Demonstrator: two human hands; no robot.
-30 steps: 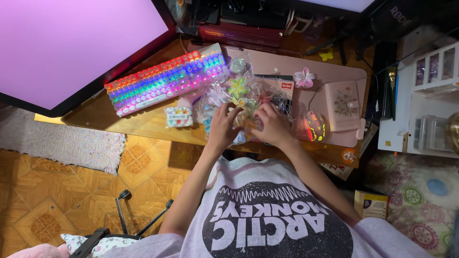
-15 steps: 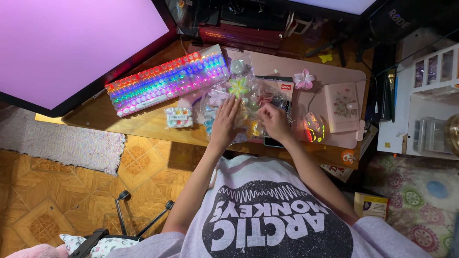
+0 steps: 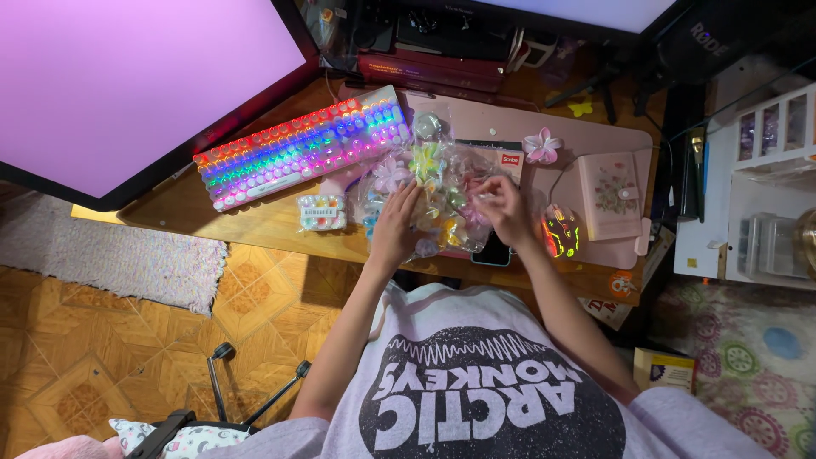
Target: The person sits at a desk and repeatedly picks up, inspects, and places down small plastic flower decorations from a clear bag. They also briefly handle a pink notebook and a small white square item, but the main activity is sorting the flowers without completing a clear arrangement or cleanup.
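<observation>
Bag of flower clips [image 3: 442, 191]: clear crinkled plastic full of small coloured flowers, lying on the worktop [image 3: 255, 225] between keyboard and mouse, under both hands.
Monitor [image 3: 127, 85]: big, glowing pink-violet, far left, tilted over the worktop's back corner.
Worktop: wooden, with a pink mat [image 3: 561, 127] across its right part.
Keyboard [image 3: 302, 151]: rainbow-lit round keys, set at a slant just left of the bag.
Notebook [image 3: 610, 185]: pink, floral cover, on the mat right of the mouse.
Left hand [image 3: 397, 223]: laid flat on the bag's left side, fingers stretched out and released, pressing the plastic.
Right hand [image 3: 507, 208]: on the bag's right side, fingers pinched on the plastic near its top edge.
Mouse [image 3: 561, 231]: lit red and yellow, just right of the right wrist.
Small box [image 3: 321, 212]: clear, holding coloured beads, below the keyboard.
Loose flower [image 3: 541, 144]: pink and white, on the mat.
</observation>
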